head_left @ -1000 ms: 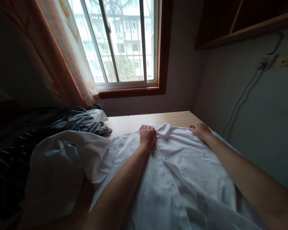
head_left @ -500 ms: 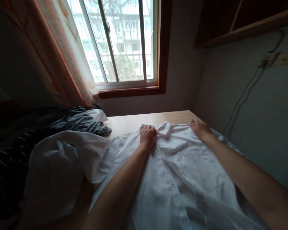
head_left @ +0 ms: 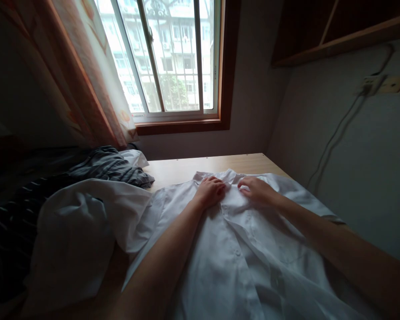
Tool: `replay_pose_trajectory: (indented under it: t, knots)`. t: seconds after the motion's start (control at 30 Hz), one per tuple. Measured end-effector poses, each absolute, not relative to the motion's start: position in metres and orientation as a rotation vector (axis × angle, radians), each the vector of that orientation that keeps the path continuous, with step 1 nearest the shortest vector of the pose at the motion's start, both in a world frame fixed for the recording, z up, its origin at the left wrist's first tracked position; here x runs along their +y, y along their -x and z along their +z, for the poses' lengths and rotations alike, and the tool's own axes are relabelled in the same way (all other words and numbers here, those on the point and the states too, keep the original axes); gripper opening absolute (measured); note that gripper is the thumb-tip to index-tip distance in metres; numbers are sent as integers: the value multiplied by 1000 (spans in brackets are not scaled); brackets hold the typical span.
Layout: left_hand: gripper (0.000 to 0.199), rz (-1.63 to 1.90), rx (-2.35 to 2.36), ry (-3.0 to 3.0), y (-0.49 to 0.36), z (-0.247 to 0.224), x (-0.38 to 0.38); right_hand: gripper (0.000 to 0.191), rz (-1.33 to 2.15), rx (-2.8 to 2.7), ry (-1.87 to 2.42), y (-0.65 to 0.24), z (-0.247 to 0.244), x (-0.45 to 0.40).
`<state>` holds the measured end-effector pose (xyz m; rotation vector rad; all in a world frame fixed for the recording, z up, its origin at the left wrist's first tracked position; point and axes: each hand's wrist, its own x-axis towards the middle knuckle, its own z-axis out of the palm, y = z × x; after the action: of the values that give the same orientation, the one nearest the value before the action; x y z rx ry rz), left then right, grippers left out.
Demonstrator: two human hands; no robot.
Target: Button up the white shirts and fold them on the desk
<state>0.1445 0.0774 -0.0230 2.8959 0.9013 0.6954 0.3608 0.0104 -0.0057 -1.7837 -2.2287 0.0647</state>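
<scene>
A white button-up shirt lies front up before me, its collar toward the window and its placket running down the middle. Just below the collar, my left hand rests on the upper placket with its fingers curled around the fabric. My right hand is close beside it on the other side of the placket, fingers bent and a gap showing between fingers and thumb. The fingertips reach the cloth near the collar. One sleeve spreads out to the left in loose folds.
A pale wooden tabletop shows beyond the shirt. Dark striped clothes are heaped at the left, below a curtain. A wall socket with a cord is on the right, under a wooden shelf.
My right hand has moved left from the shirt's shoulder to the placket by the collar. My left hand has shifted slightly right and lies flatter over the fabric.
</scene>
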Motion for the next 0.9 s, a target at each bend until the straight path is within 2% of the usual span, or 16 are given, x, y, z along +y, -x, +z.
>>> replay_pose_trajectory:
  t: [0.13, 0.23, 0.47, 0.67, 0.9]
  knots:
    - [29, 756, 955, -2758, -139, -28, 82, 36, 165, -2291, 1588, -361, -21, -4]
    - [39, 859, 937, -2725, -138, -30, 85, 36, 182, -2341, 1541, -369, -19, -13]
    - [33, 693, 730, -2783, -149, -32, 86, 28, 360, -2468, 1450, -373, 0, -43]
    - [29, 672, 799, -2817, -150, -29, 83, 25, 487, -2497, 1419, -371, 10, -59]
    - [32, 637, 766, -2805, -144, -26, 81, 24, 455, -2489, 1334, -356, 11, -64]
